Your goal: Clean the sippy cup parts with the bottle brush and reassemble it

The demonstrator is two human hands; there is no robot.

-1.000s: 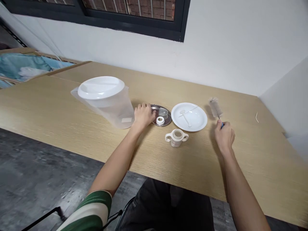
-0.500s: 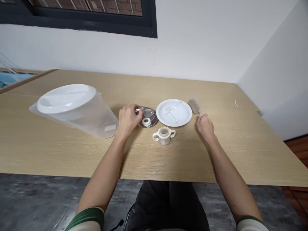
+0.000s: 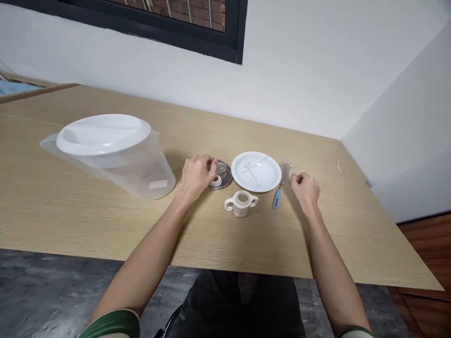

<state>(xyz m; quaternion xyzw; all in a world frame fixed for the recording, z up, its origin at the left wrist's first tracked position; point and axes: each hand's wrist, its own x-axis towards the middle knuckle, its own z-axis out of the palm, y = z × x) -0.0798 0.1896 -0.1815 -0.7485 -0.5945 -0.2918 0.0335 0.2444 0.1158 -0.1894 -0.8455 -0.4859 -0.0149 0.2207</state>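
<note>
My left hand [image 3: 198,176] is over the left edge of a small metal plate [image 3: 227,180], its fingers curled together; what they hold, if anything, is hidden. On that plate lie a white ring [image 3: 216,180] and a clear piece [image 3: 221,168]. My right hand [image 3: 306,190] is curled closed with nothing visible in it, just right of a brush with a blue handle [image 3: 276,198] lying on the table. Between the hands, a white plate [image 3: 273,178] holds a thin stick and a small clear spoon [image 3: 252,174]. A two-handled white cup [image 3: 241,206] stands in front of it.
A large translucent pitcher with a white lid [image 3: 105,136] is on the left of the wooden table [image 3: 225,244]. A thin white bent piece [image 3: 338,165] lies at the far right. Behind the table are a wall and a dark-framed window [image 3: 236,37].
My right hand has let go of the brush and moved off to its right; the brush now lies with its handle pointing toward me. The head view has shifted and tilted slightly.
</note>
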